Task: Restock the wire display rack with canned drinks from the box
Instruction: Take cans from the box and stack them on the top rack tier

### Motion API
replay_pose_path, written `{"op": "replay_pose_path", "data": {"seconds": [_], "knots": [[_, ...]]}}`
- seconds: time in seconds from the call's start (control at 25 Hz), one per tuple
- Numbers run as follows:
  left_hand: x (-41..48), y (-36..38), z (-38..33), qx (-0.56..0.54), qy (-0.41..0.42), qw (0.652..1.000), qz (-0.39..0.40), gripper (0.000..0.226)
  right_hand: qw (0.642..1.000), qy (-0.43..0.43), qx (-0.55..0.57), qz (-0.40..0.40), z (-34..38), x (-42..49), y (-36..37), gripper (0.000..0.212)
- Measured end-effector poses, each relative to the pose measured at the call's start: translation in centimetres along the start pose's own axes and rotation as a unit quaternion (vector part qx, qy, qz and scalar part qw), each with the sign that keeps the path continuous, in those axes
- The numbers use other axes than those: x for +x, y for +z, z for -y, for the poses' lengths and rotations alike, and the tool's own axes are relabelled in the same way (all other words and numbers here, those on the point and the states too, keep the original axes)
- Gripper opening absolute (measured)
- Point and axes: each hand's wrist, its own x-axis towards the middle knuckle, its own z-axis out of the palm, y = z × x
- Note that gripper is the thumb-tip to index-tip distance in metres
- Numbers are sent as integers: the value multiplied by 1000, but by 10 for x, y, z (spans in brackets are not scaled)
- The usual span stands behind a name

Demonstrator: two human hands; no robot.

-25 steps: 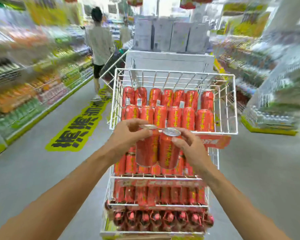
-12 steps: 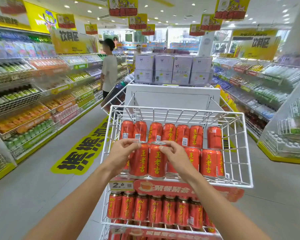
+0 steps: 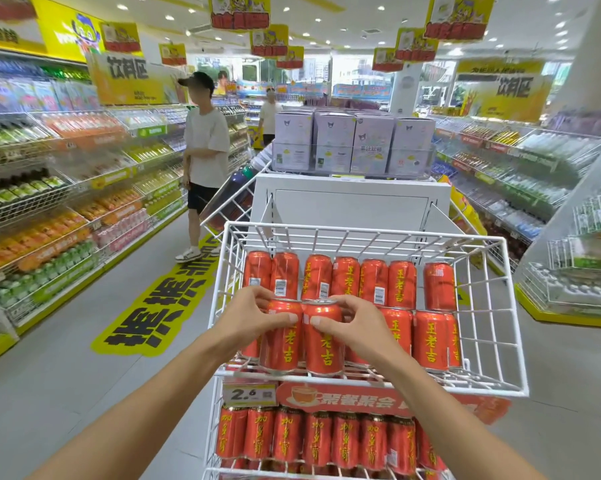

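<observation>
The white wire display rack (image 3: pixel 500 344) stands right in front of me, its top basket holding two rows of red cans with yellow characters. My left hand (image 3: pixel 254 317) grips the top of one red can (image 3: pixel 281 344). My right hand (image 3: pixel 351 323) grips the top of a second red can (image 3: pixel 325 348) beside it. Both cans stand upright on the basket's wire floor at the front left. A lower shelf of red cans (image 3: pixel 327 441) shows under the price strip. The box is out of view.
A person in a white shirt and cap (image 3: pixel 205 157) stands in the aisle to the left behind the rack. Stocked drink shelves (image 3: pixel 49 216) line the left, more shelves (image 3: pixel 521 174) the right. Pale boxes (image 3: pixel 354 143) sit on a white stand behind the rack.
Both hands have carried the two cans forward and down into the top basket, setting them on its front left floor. The view has tilted up from the lower shelves.
</observation>
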Motion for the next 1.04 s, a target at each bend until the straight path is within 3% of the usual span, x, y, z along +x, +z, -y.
{"op": "replay_pose_path", "data": {"seconds": [0.08, 0.32, 0.48, 0.68, 0.76, 0.8, 0.92, 0.96, 1.04], "knots": [[7, -4, 1, -3, 10, 1000, -24, 63, 1000, 0, -10, -16, 1, 11, 5, 73], [54, -17, -34, -53, 91, 989, -105, 25, 997, -17, 49, -56, 42, 79, 12, 38], [85, -13, -28, -24, 83, 982, -171, 12, 996, 0, 49, -75, 32, 120, 21, 28], [99, -8, -7, 12, 101, 981, -167, 24, 997, 39, 26, -53, 8, 144, 29, 42], [106, -9, -5, 36, 103, 980, -165, 27, 998, 35, -5, -58, 6, 149, 31, 80], [109, -10, -3, 54, 99, 980, -165, 24, 998, 29, -33, -46, 8, 149, 29, 89], [117, -11, 1, 117, 73, 972, -190, 19, 992, 35, -115, -48, 15, 150, 23, 60], [118, -10, 3, 136, 63, 969, -198, 23, 990, 35, -128, -55, 16, 151, 22, 63], [121, -10, 5, 167, 60, 963, -203, 30, 988, 25, -142, -54, 15, 152, 21, 91]]}}
